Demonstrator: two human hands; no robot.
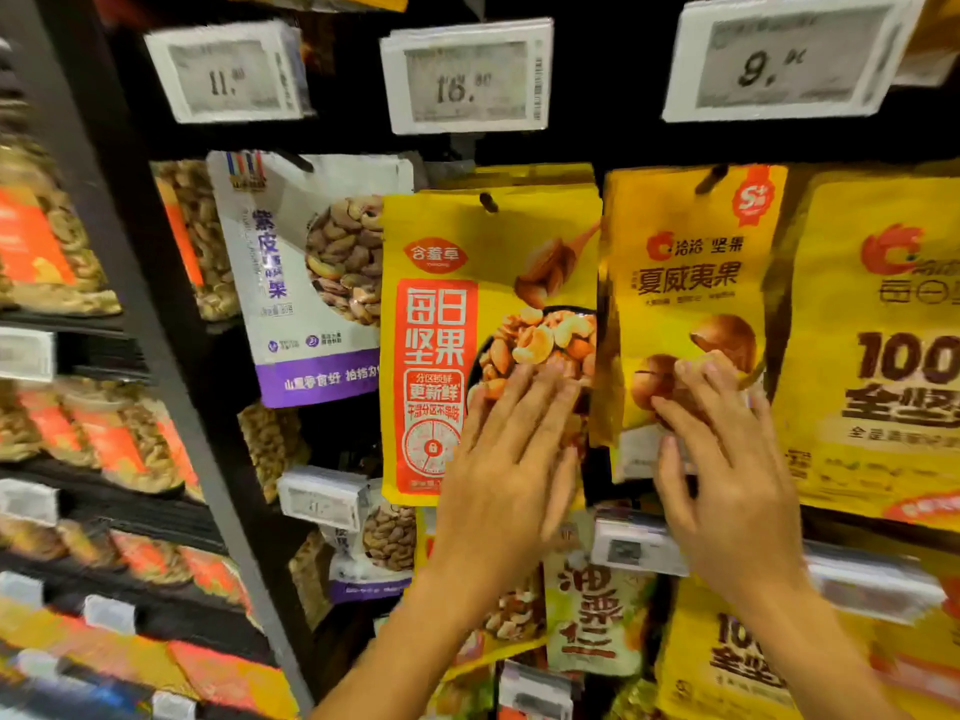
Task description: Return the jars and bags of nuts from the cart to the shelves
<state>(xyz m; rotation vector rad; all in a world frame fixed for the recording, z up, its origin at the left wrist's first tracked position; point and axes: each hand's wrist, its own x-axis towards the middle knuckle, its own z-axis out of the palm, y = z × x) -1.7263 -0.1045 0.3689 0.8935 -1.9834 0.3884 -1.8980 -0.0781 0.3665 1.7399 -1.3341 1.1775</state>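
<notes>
"11." price tag [228, 70], "16." price tag [467, 75], "9." price tag [784, 57]; "每日坚果" bag [441, 314], "夏威夷果" bag [685, 278]

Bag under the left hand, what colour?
Yellow bag under the left hand, with a red-orange panel of white characters; head view shows it best.

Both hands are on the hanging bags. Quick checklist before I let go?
1. Red-panel bag hung on peg: ok.
2. Macadamia bag hung too: ok.
3. Left hand flat on red-panel bag: ok.
4. Right hand free of macadamia bag: cannot tell, fingertips bent.
5. Price tags match the bags: cannot tell, blurred.
</notes>
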